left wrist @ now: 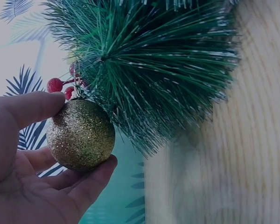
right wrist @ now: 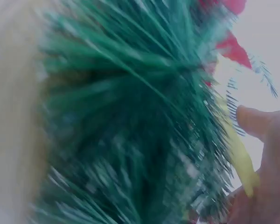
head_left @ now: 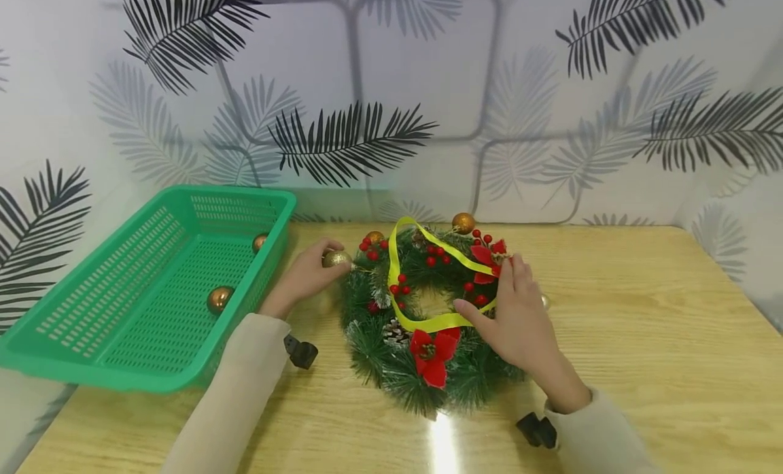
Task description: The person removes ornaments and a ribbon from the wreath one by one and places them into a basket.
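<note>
A green wreath (head_left: 382,351) with red berries, pine cones and red poinsettia flowers (head_left: 433,355) lies on the table. My left hand (head_left: 306,273) holds a gold glitter bauble (left wrist: 80,135) between thumb and fingers at the wreath's left edge; its cap points toward the needles in the left wrist view. My right hand (head_left: 523,317) rests on the wreath's right side, fingers extended near the upper right flower, thumb by a yellow ribbon (head_left: 394,263) looped over the wreath. Copper baubles (head_left: 463,223) sit at the wreath's back edge. The right wrist view is blurred.
A green plastic basket (head_left: 141,382) stands on the left, with copper baubles (head_left: 219,299) inside. The wooden table (head_left: 648,324) extends to the right. Behind it hangs a pale cloth (head_left: 422,73) with a leaf pattern.
</note>
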Demonstrator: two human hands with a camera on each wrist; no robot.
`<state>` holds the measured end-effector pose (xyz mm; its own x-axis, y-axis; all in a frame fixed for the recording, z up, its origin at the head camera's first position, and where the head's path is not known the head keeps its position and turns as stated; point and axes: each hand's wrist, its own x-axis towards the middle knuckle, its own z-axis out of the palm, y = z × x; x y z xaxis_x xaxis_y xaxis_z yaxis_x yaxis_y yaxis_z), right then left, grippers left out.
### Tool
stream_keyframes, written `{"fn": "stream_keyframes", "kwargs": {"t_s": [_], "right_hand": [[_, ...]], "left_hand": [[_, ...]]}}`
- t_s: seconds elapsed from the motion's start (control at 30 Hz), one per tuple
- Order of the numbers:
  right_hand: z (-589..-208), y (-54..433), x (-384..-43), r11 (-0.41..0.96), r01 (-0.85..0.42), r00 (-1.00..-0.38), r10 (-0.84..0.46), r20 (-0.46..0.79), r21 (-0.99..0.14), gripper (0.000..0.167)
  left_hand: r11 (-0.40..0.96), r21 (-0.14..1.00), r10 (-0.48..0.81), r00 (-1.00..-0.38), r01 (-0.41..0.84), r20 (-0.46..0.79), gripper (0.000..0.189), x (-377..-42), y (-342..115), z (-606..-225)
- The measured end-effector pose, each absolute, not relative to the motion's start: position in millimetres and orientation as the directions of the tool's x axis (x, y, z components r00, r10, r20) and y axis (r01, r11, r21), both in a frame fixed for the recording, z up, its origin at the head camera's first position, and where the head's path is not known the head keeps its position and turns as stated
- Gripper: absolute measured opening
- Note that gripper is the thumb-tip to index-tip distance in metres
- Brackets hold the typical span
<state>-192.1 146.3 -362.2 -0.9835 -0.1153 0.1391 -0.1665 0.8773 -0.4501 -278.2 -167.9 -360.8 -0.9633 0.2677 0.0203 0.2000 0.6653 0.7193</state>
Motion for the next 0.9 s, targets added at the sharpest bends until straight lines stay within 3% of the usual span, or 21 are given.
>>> {"fn": "stream_keyframes", "kwargs": {"t_s": [0.33, 0.9], "right_hand": [[-375, 136, -199, 0.932, -0.069, -0.995, -0.039, 0.092, -0.355, 0.107], [-377, 141, -211, 0.927, -0.134, -0.991, -0.115, 0.074, -0.351, 0.107]], "left_hand": [[0.666, 0.722, 0.252, -0.968, 0.186, 0.018, 0.046, -277, -171, -362], [0.657, 0.731, 0.250, -0.968, 0.183, 0.018, 0.048, -276, -172, -352]]}}
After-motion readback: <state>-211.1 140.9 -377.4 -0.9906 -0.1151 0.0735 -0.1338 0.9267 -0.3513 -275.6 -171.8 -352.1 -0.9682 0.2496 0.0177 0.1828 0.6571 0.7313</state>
